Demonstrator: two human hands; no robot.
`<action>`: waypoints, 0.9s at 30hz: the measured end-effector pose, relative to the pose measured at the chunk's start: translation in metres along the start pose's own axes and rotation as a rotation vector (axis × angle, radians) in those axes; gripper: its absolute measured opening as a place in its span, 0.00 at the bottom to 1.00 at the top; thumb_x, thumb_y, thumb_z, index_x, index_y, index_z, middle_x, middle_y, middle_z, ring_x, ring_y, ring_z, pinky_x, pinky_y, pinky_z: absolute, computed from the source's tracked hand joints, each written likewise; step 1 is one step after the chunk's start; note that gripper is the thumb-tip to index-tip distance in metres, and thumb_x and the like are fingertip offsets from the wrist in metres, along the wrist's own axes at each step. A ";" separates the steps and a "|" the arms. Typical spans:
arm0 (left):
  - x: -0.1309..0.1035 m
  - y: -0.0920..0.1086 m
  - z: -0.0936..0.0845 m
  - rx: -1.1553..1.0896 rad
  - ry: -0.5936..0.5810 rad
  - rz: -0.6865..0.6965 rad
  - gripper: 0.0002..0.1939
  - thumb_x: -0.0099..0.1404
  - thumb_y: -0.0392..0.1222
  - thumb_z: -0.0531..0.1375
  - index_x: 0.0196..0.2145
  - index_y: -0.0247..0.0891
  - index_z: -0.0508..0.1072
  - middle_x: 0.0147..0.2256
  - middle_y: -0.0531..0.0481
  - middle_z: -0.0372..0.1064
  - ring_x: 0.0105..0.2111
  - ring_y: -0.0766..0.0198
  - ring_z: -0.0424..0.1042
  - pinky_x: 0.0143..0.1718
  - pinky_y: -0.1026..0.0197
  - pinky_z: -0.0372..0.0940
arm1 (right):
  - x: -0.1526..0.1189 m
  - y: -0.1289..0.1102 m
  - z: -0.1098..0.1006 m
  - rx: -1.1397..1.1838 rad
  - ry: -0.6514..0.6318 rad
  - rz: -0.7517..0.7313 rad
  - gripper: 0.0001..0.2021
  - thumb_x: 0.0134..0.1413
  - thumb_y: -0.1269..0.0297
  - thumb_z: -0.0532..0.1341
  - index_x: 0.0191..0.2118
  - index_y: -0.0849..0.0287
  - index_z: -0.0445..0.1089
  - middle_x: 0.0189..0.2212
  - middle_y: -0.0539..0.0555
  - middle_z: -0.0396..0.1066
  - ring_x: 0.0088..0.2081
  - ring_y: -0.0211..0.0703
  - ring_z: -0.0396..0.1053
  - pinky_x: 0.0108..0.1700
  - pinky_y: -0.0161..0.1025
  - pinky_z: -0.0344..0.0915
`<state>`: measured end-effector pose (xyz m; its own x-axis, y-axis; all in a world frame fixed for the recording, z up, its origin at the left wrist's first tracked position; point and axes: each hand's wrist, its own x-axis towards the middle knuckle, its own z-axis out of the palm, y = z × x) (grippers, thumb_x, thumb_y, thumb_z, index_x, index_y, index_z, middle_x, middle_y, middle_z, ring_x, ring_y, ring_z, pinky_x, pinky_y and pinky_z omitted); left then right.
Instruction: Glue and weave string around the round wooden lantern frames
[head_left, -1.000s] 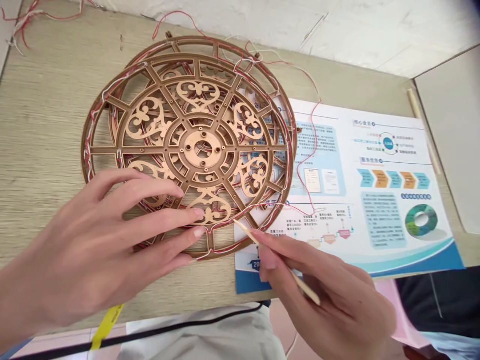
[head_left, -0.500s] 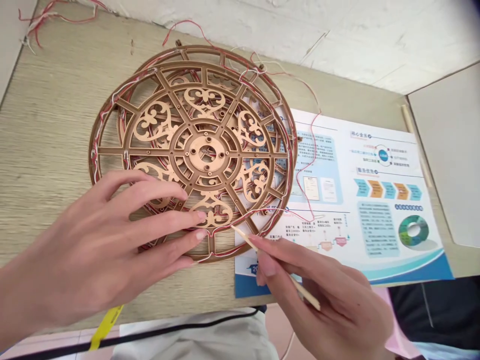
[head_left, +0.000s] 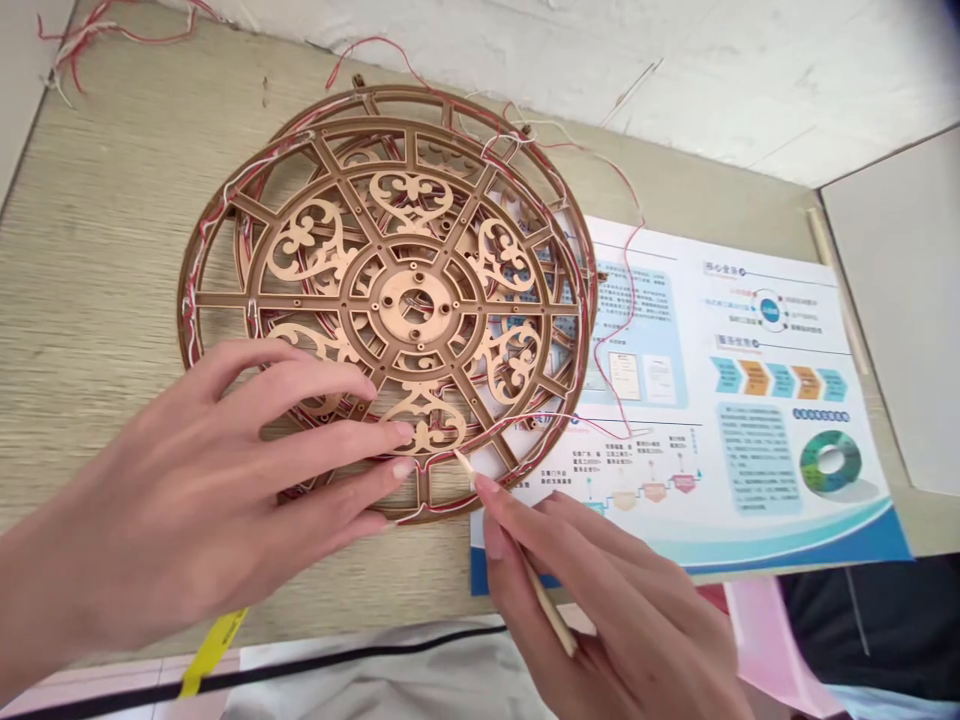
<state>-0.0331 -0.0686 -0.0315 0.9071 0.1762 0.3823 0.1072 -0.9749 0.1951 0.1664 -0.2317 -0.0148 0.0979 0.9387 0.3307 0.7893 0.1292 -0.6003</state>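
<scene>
A bronze-coloured openwork wheel [head_left: 412,305] lies over another similar frame, with red and white wires [head_left: 225,200] running along its rim. My left hand [head_left: 255,480] rests on the wheel's lower left with its fingers spread, fingertips near the lower scroll ornament. Between thumb and fingers, my right hand [head_left: 600,600] pinches a thin wooden stick [head_left: 551,610]. The stick's tip touches or nearly touches the wire at the lower rim, just right of my left fingertips. A loose stretch of wire leaves the rim and curves over the printed sheet.
A printed sheet [head_left: 765,400] lies under the wheel's right side on the wooden table [head_left: 90,250]. Loose wires [head_left: 97,30] lie at the back left. A white wall [head_left: 712,80] stands behind. Yellow tape [head_left: 214,650] is wrapped on a black cord in front.
My right hand has moved left and slightly down with the stick, whose tip has shifted a little left along the lower rim. My left hand has stayed in place.
</scene>
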 end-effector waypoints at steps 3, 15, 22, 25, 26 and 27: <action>0.001 -0.001 0.000 -0.004 0.013 0.009 0.10 0.73 0.48 0.59 0.49 0.50 0.76 0.48 0.65 0.76 0.55 0.60 0.69 0.69 0.50 0.55 | 0.004 -0.002 -0.002 -0.004 -0.026 0.016 0.19 0.58 0.82 0.59 0.53 0.60 0.72 0.22 0.46 0.72 0.21 0.36 0.68 0.25 0.35 0.69; 0.001 0.000 0.000 -0.006 0.024 0.013 0.10 0.74 0.50 0.59 0.49 0.49 0.76 0.47 0.66 0.77 0.55 0.61 0.67 0.66 0.50 0.56 | 0.029 -0.003 -0.008 0.120 -0.006 0.356 0.08 0.60 0.73 0.60 0.38 0.53 0.73 0.17 0.42 0.70 0.16 0.33 0.67 0.19 0.27 0.63; 0.000 0.000 0.001 -0.001 0.019 0.010 0.10 0.73 0.50 0.60 0.49 0.49 0.76 0.48 0.67 0.76 0.55 0.60 0.67 0.59 0.49 0.59 | 0.014 -0.005 -0.009 0.123 0.154 0.475 0.04 0.67 0.67 0.61 0.43 0.53 0.74 0.14 0.40 0.67 0.14 0.32 0.65 0.18 0.27 0.63; 0.000 0.000 0.001 0.009 0.016 0.012 0.11 0.73 0.50 0.60 0.49 0.50 0.76 0.48 0.66 0.76 0.55 0.60 0.68 0.59 0.49 0.60 | 0.012 -0.003 -0.006 0.186 0.151 0.434 0.05 0.67 0.69 0.60 0.43 0.54 0.74 0.16 0.41 0.68 0.15 0.33 0.66 0.18 0.28 0.65; 0.000 0.000 0.001 0.010 0.017 0.010 0.10 0.73 0.50 0.60 0.49 0.50 0.76 0.48 0.65 0.76 0.55 0.60 0.68 0.59 0.49 0.60 | 0.011 -0.003 -0.004 0.206 0.145 0.420 0.06 0.67 0.69 0.59 0.43 0.54 0.74 0.16 0.42 0.68 0.15 0.33 0.67 0.18 0.28 0.65; 0.000 0.000 0.001 0.011 0.021 0.009 0.10 0.72 0.50 0.60 0.49 0.51 0.76 0.48 0.64 0.76 0.55 0.60 0.68 0.59 0.49 0.60 | 0.010 -0.002 -0.002 0.220 0.136 0.415 0.06 0.68 0.70 0.59 0.43 0.55 0.74 0.16 0.42 0.68 0.16 0.34 0.67 0.18 0.29 0.65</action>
<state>-0.0329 -0.0686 -0.0329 0.8992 0.1704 0.4030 0.1037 -0.9778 0.1820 0.1671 -0.2231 -0.0088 0.4672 0.8767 0.1146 0.5217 -0.1687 -0.8363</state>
